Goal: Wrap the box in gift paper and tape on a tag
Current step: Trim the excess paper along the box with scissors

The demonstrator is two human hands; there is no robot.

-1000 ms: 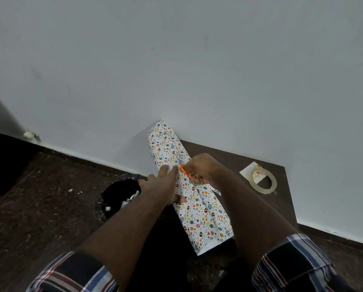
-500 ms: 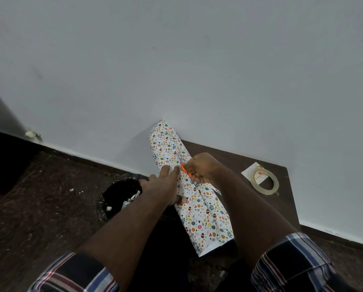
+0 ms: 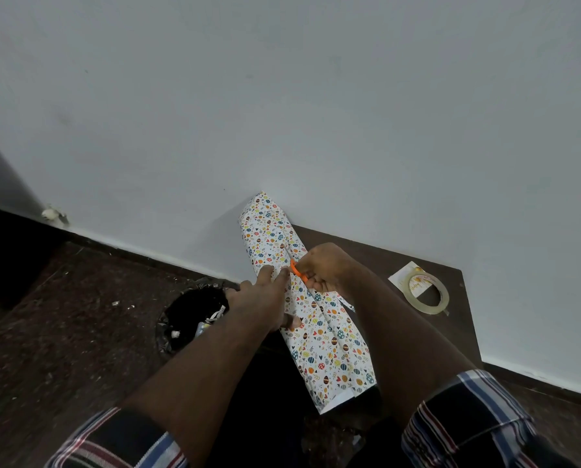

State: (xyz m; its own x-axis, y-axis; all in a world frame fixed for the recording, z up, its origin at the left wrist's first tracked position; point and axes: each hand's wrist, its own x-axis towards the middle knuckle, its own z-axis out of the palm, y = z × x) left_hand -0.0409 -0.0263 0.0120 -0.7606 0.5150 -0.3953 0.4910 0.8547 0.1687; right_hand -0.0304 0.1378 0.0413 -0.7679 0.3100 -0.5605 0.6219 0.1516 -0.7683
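Over on the left, a black-lined waste bin (image 3: 191,319) sits on the dark floor (image 3: 63,332) just beside the work, handy for offcuts by the look of it, with pale scraps already inside. Next, the left hand (image 3: 262,298) lies flat on the gift paper (image 3: 316,319), fingers straight and pressing, thumb tucked at the near edge; I'd say it's pinning the sheet so the paper stays taut along the cut. That paper is folded into a long tube across the table (image 3: 366,255), far end propped against the white wall (image 3: 282,96); the box itself isn't visible, presumably inside. Now the right hand (image 3: 326,268), fingers curled tight around the orange-handled scissors (image 3: 297,271), blades pointing up the overlap seam, so trimming excess paper seems to be the step in hand. Furthest right, well apart from the action, the tape roll (image 3: 427,293) rests on top of the tag (image 3: 408,282), parked within reach and probably weighting the card until wrapping is done.
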